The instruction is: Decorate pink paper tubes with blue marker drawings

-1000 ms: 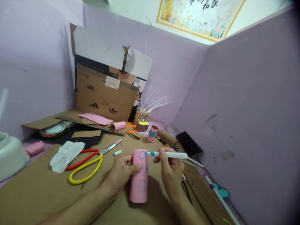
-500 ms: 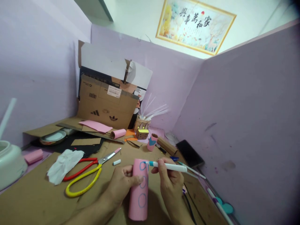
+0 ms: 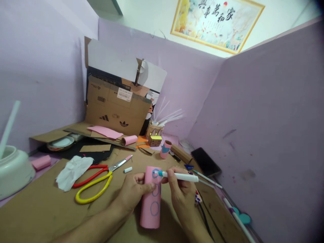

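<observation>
My left hand (image 3: pixel 135 192) is closed on the left side of a pink paper tube (image 3: pixel 149 216), its thumb lying across the front. Three blue circle outlines run down the tube. In my right hand (image 3: pixel 181 194) is a white marker (image 3: pixel 183 177) with a blue collar, its tip inside the top circle, where some blue colour shows. A small white-blue cap (image 3: pixel 128 169) lies just beyond my left hand. Beside it are scissors (image 3: pixel 94 191) with one red and one yellow handle.
Crumpled tissue (image 3: pixel 73 172) and a white pot (image 3: pixel 15 172) are on the left. Farther back stand a folded cardboard box (image 3: pixel 113 108), a small pink tube with a blue heart (image 3: pixel 165 150) and a cup of white sticks (image 3: pixel 155 128). A black phone (image 3: pixel 206 162) lies right.
The marker tip has moved slightly left, from the top circle's right edge to inside it, and blue marks now show there. The camera view has shifted a little.
</observation>
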Demonstrator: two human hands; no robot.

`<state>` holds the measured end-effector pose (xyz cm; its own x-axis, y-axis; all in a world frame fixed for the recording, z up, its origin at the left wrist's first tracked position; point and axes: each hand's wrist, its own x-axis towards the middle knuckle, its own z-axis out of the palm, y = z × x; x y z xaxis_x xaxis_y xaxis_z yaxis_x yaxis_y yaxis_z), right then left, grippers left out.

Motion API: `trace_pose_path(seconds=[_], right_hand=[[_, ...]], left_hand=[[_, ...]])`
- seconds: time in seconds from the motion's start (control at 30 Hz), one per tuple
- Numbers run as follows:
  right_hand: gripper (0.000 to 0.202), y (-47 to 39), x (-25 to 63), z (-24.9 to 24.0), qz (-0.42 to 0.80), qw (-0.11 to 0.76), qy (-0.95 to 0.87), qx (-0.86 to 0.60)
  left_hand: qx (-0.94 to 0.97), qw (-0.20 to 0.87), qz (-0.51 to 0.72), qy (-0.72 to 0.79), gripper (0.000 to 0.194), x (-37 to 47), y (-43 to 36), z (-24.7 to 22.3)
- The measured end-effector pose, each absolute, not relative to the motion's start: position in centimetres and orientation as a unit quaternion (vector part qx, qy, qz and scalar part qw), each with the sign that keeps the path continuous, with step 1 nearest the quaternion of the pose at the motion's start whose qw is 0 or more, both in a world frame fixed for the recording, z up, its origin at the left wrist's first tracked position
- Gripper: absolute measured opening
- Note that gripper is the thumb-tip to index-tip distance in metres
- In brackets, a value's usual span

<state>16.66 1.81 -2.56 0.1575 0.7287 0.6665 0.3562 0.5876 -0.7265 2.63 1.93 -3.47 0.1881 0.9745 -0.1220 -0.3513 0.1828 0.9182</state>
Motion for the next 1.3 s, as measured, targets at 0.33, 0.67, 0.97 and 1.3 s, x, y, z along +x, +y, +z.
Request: trace_pose_path(seconds=[0.33,0.67,0.97,1.3], right_hand=[[0.024,1.93,17.13,-3.17,0.179,0.616,-0.631,-0.436],[0.02,1.77,16.95,-2.76,0.202,0.621,-0.619,-0.436],[0.027,2.08,17.13,-2.89,0.175,0.624,-0.614,-0.45],[0.03,2.02,17.34,-2.4,0.148,0.629,-0.603,-0.468]], left_hand=[[0.392,0.667,0.5,0.389,0.03,2.66,1.89,-3.17],[0.389,0.67,0.491,0.399,0.023,2.68,1.95,-3.39],[0.391,0.67,0.491,0.398,0.024,2.71,1.84,-3.22],[0.385,0.664,0.489,0.414,0.026,2.71,1.84,-3.3]])
